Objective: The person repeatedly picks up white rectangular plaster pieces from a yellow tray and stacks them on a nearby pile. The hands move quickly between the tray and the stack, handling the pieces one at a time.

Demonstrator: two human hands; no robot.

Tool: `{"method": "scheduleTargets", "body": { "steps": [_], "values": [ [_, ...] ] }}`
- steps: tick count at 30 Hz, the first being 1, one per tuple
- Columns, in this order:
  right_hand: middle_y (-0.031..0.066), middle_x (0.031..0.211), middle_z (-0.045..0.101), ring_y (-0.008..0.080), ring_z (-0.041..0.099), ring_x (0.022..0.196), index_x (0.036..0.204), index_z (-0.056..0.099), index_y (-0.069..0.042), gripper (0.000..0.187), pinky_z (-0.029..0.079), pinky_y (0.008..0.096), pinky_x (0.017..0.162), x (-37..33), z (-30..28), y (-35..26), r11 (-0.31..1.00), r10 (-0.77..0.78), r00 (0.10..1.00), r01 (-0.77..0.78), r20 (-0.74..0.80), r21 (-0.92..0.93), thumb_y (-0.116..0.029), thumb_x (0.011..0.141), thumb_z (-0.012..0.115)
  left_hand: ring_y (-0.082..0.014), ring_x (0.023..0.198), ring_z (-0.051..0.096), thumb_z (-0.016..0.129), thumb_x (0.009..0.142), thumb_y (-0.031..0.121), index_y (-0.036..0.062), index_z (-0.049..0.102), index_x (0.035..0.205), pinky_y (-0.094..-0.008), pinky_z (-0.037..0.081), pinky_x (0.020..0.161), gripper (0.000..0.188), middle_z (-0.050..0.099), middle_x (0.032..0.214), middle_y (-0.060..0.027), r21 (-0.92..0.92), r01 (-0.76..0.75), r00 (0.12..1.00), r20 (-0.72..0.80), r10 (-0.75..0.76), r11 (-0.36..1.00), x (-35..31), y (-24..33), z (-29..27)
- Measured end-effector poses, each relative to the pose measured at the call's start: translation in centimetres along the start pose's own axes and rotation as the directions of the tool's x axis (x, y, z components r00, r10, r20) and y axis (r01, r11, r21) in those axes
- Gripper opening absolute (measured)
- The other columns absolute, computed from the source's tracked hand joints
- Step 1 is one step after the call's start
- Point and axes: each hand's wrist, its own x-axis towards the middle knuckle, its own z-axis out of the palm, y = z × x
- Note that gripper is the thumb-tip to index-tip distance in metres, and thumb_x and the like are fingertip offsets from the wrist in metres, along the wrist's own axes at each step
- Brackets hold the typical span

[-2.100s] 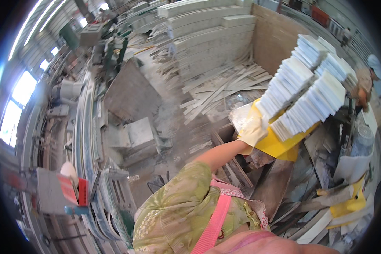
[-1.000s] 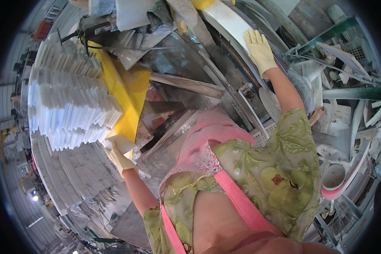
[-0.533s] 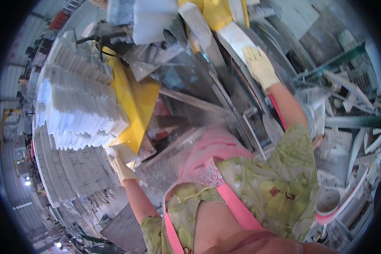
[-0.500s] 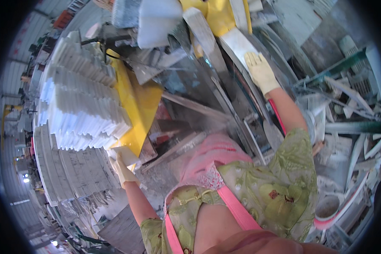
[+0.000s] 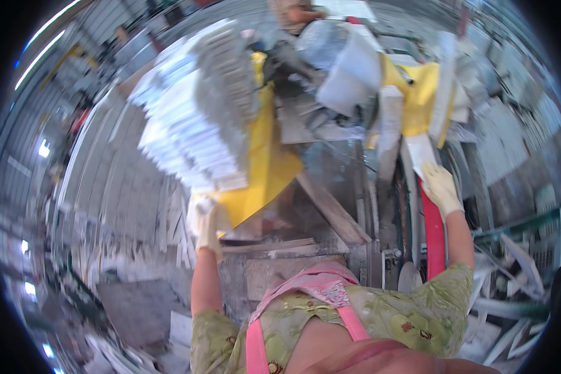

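My left hand (image 5: 208, 225), in a pale glove, is closed on a small white slab piece (image 5: 201, 204), partly blurred by motion. It is at the lower corner of a tall stack of white slabs (image 5: 193, 124), which rests against a yellow metal support (image 5: 265, 162). My right hand (image 5: 441, 186), gloved too, lies with stretched fingers on the near end of a white strip (image 5: 420, 154). That strip runs along a narrow machine bed, below a yellow guard (image 5: 417, 93).
A red strip (image 5: 432, 230) runs beneath my right forearm. Longer grey-white slabs (image 5: 106, 168) lean at the left. A wooden plank (image 5: 333, 209) slants between the stack and the machine. A white plastic container (image 5: 352, 75) stands at the back, and another person (image 5: 293, 14) is beyond it. Offcuts (image 5: 520, 265) lie at the right.
The view has swung, so the stack and machine sit further right and more upright. My left hand stays by the stack's lower corner. My right hand is nearer the strip's near end.
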Motion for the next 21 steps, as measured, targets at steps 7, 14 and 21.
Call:
{"method": "scheduleTargets", "body": {
  "steps": [7, 14, 21],
  "values": [
    [0.0241, 0.100, 0.074, 0.0368, 0.074, 0.087, 0.108, 0.071, 0.000, 0.035, 0.056, 0.0481, 0.078, 3.9, -3.3, -7.2, 0.675, 0.644, 0.752, -0.645, 0.141, 0.357, -0.032, 0.092, 0.069, -0.0281, 0.131, 0.055, 0.065, 0.095, 0.049, 0.0018, 0.038, 0.155, -0.0372, 0.042, 0.109, 0.081, 0.056, 0.142, -0.0190, -0.256, -0.012, 0.969, 0.235, 0.074, 0.967, -4.0, 2.8, -2.4],
    [0.0179, 0.128, 0.065, 0.0292, 0.062, 0.118, 0.130, 0.065, -0.004, 0.031, 0.047, 0.0372, 0.103, 7.1, -5.1, -32.5, 0.874, -0.001, 0.914, 0.198, -0.406, 0.443, -0.012, 0.102, 0.054, -0.0315, 0.109, 0.064, 0.064, 0.093, 0.009, 0.0140, 0.037, 0.157, -0.0418, 0.053, 0.091, 0.070, 0.062, 0.130, -0.0186, 0.570, -0.798, 0.573, 0.612, 0.545, 0.197, -0.7, 1.6, -4.9],
    [0.0034, 0.103, 0.067, 0.0117, 0.058, 0.092, 0.125, 0.066, 0.002, 0.042, 0.046, 0.0287, 0.086, 12.1, -3.3, -52.2, -0.287, 0.327, 0.879, -0.256, 0.346, 0.923, -0.030, 0.098, 0.070, -0.0260, 0.084, 0.072, 0.044, 0.098, 0.070, 0.0012, 0.059, 0.128, -0.0376, 0.056, 0.081, 0.077, 0.071, 0.112, -0.0185, 0.311, -0.229, 0.928, 0.354, 0.111, 0.922, -0.1, 2.2, -2.5]
  ]
}}
